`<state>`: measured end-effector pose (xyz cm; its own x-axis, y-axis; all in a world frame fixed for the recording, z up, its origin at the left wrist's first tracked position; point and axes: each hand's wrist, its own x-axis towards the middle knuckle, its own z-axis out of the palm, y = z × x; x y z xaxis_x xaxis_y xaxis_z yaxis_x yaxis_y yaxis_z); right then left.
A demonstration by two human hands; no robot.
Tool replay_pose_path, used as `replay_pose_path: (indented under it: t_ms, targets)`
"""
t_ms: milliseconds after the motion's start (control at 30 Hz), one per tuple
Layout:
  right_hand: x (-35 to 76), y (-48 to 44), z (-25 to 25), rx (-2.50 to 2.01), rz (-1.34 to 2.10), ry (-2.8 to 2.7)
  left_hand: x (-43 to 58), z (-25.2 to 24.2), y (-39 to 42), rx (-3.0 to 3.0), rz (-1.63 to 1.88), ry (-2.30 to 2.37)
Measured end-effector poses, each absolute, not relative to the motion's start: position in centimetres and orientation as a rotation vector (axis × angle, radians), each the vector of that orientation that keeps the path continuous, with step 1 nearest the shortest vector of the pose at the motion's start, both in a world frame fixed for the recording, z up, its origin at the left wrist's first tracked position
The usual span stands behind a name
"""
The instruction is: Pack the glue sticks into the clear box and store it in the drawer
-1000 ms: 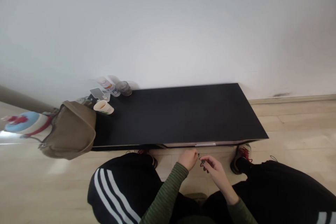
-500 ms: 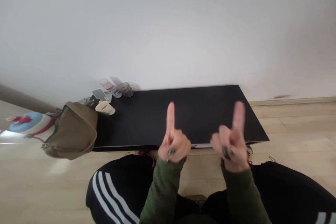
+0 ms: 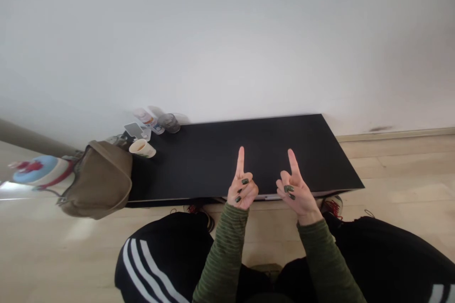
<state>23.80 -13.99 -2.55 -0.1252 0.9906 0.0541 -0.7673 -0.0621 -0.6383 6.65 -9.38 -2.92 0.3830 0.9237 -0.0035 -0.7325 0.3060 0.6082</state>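
My left hand (image 3: 242, 191) is raised in front of the black tabletop (image 3: 213, 161), palm side toward me. Its index finger is stretched out and stands apart from the other fingers, which are curled in with dark green nails showing. To the right of it, my right hand (image 3: 296, 193) makes the same shape, its index finger tilted slightly left. Both hands are empty, and a gap of tabletop shows between them. Neither visibly touches anything. Green striped sleeves cover both forearms.
On the table's left end stand a paper cup (image 3: 142, 148) with brownish liquid, a grey cup (image 3: 169, 123), a white bottle (image 3: 149, 120) and a small white mirror-like object (image 3: 134, 129). A brown bag (image 3: 101, 180) sits beside a blue-lidded container (image 3: 42, 173). A white wall (image 3: 227, 47) rises behind.
My hands have come closer together: the right moved left, the left slightly right. Both index fingertips are a little lower in view. The things on the table have stayed put.
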Motion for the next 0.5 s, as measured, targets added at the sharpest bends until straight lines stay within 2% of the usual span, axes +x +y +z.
replay_pose_path:
  t_ms: [133, 233, 300, 367, 500]
  targets:
    - [23.9, -17.2, -8.2, -0.501, 1.722, -0.564, 6.1, -5.9, -10.7, 0.906, 1.193, 0.963]
    - [24.1, -20.0, -14.6, -0.787, 1.915, -0.520, 5.3, -9.4, -12.9, 1.356, 1.270, 1.482]
    - [24.1, -20.7, -18.3, -1.186, 1.920, -0.330, 4.9, -11.6, -14.5, 1.733, 1.139, 1.657]
    - [24.2, -20.2, -20.9, -1.508, 1.752, -0.138, 4.8, -13.6, -15.8, 2.006, 0.913, 1.758]
    - [24.8, -17.4, -23.6, -1.648, 1.583, -0.066, 5.1, -15.8, -16.5, 2.255, 0.597, 1.802]
